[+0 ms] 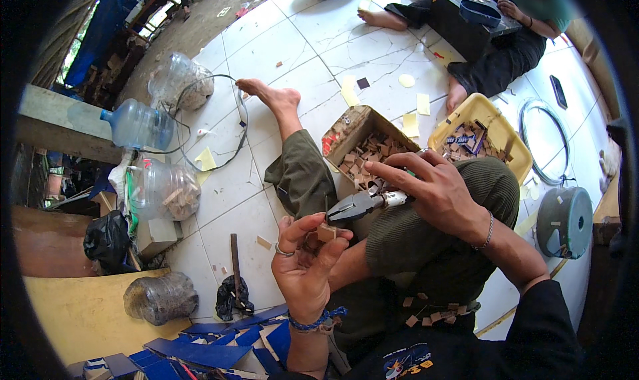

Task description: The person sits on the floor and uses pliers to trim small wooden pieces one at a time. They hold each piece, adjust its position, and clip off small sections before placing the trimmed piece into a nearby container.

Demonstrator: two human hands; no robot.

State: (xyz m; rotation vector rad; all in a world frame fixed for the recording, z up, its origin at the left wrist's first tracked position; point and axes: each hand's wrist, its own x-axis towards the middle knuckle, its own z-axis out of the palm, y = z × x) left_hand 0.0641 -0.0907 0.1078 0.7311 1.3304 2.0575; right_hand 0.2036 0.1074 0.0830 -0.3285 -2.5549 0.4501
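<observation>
My left hand (303,273) pinches a small brown square piece (327,232) between thumb and fingers. A short thin wire (326,201) sticks up beside the piece. My right hand (442,190) is wrapped round the handles of a pair of pliers (354,206). The jaws point left and reach the wire, just above my left fingertips. Whether the jaws are clamped on the wire I cannot tell. Several more small brown pieces (436,315) lie on my dark clothing.
Past my knee stand an open box (349,124) and a yellow tray (522,130), both holding brown pieces. A wire coil (564,144) and green spool (564,221) lie right. Plastic jugs (143,124) line the left; blue-faced boards (200,352) lie near. A co-worker's leg (489,74) is far right.
</observation>
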